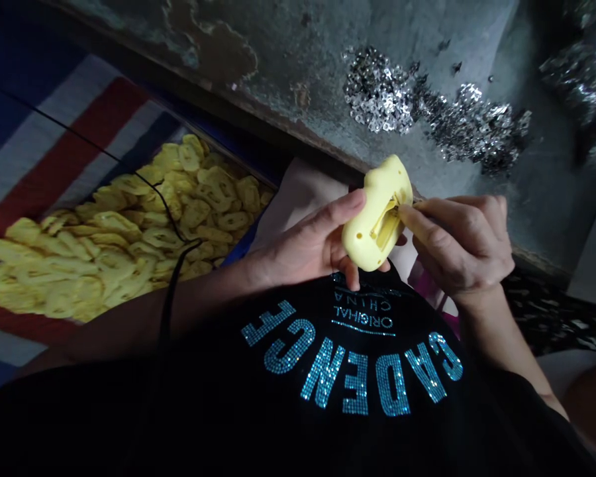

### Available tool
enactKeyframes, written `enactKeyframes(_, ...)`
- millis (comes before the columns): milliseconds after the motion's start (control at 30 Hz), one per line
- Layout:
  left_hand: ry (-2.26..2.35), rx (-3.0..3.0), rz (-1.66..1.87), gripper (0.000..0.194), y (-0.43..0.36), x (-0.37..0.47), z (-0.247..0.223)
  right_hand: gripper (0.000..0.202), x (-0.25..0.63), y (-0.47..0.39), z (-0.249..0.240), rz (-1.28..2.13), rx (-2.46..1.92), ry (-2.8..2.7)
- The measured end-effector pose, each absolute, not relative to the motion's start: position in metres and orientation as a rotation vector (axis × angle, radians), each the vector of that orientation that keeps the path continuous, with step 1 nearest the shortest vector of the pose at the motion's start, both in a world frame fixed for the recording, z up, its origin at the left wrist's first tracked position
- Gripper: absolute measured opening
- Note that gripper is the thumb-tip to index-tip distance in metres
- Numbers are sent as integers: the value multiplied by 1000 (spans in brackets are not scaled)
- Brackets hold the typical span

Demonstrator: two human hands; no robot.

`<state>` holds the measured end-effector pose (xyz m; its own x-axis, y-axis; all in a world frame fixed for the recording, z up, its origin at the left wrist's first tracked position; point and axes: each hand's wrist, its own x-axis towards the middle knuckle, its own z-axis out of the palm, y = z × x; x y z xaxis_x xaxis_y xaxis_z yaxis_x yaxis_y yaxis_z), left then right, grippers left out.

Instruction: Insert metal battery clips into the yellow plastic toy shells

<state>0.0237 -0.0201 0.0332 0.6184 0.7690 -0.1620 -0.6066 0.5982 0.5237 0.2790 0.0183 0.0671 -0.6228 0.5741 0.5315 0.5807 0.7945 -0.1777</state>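
Just before the near edge of the worktop (pixel 298 79), the yellow piece (pixel 375 199) was held up, with the left hand's (pixel 322 232) grip clamped on it. Between this edge and the small metal pieces (pixel 477 126) lying on the worktop, a bare strip gave some room. The yellow piece looked smooth and rounded, with one long slot and several little holes. The right hand (pixel 469 238) covered part of it; whether its grip was closed on something small, I could not tell.
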Motion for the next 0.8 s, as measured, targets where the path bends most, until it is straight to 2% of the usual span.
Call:
enactKeyframes(100,371,500,860,60,-23,22,34,27,272,20,74,83,-818,-2292)
enactKeyframes(267,387,561,854,57,-24,18,34,15,260,26,89,543,-880,-2148)
enactKeyframes(367,400,575,862,59,-24,18,35,11,260,28,92,481,-886,-2208)
enactKeyframes(500,420,563,886,60,-24,21,37,4,261,32,93,185,-829,-2359)
enactKeyframes(567,449,573,883,58,-24,22,39,7,262,34,91,69,-805,-2409)
enactKeyframes(733,485,582,861,59,-23,22,38,21,261,36,85,78,-834,-2434)
enactKeyframes(800,474,574,830,62,-23,21,35,20,260,35,83,132,-865,-2401)
